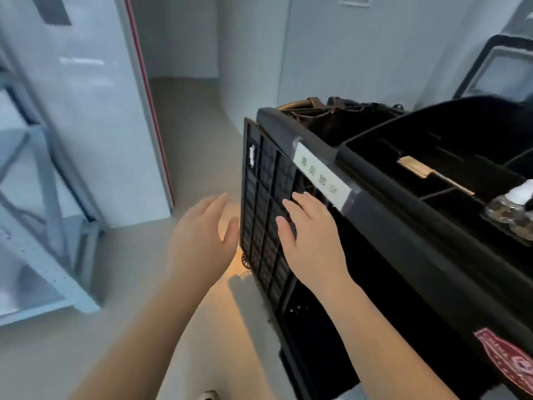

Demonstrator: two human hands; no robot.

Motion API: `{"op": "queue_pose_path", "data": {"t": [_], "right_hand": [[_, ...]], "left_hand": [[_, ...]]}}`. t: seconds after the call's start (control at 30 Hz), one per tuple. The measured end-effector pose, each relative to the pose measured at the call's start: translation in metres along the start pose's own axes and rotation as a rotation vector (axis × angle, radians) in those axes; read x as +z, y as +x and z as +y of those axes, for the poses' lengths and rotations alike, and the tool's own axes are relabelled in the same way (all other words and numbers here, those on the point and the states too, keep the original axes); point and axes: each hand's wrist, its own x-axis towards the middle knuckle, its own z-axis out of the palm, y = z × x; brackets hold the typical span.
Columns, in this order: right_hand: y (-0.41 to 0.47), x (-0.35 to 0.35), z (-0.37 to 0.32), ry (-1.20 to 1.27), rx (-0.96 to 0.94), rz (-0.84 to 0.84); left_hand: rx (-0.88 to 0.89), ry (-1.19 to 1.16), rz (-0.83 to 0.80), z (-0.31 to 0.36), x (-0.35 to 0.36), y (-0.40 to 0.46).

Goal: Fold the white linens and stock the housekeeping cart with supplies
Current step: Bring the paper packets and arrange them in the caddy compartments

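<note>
**Both hands at the cart's door end, nothing held**

Landmark: black plastic housekeeping cart (403, 255), filling the right half of the head view.

- Black waffle-grid plastic door panel (264, 226) hangs at the cart's left end, seemingly swung partly open; dark interior shows behind it lower down.
- Right hand (311, 241): fingers straight and spread, fingertips (288, 204) laid flat against the grid panel just under the cart's top rim. Grips nothing.
- Left hand (202, 235): fingers straight and relaxed, thumb near the panel's outer edge. Contact or a small gap, cannot tell. Holds nothing.
- White rectangular label strip (323, 176) taped on the cart's top rim, just above the right fingertips. Four printed characters or icons, too blurred to read.
- Red patterned sticker (507, 362) on the cart's side wall, lower right. Has print, unreadable.
- Small white tag (252, 155) at the panel's upper left corner, no legible text.
- Cart's top tray: divided compartments, a tan flat strip (415, 166) lying in one; a clear plastic bottle with a white cap (516, 206) at the tray's right edge.
- Dark brown fabric bag (331, 116) sits at the cart's far end.
- Left of the cart: grey metal shelving rack (43, 197), pale wall panel with red edge trim (150, 90), beige floor (184, 140).
- White sign (354, 0) on the wall beyond the cart, text unreadable.
- White linens: cannot tell where they are from this view.
</note>
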Motion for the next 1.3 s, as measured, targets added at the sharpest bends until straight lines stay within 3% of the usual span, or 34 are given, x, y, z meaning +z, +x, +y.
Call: {"op": "queue_pose_path", "data": {"t": [0.3,0.63,1.0,1.3], "right_hand": [[-0.019,0.124,-0.092,0.125,-0.261,-0.290],[-0.050,0.254,-0.249,0.178,-0.496,-0.526],[-0.060,0.352,-0.473,0.236,-0.672,-0.610],[-0.035,0.427,-0.604,0.241,-0.739,-0.642]], "left_hand": [[-0.487,0.193,0.104,-0.139,-0.072,-0.107],[-0.842,0.263,0.158,-0.272,-0.146,-0.195],[-1.009,0.317,0.224,-0.424,-0.269,-0.231],[-1.043,0.331,0.286,-0.536,-0.341,-0.216]]}}
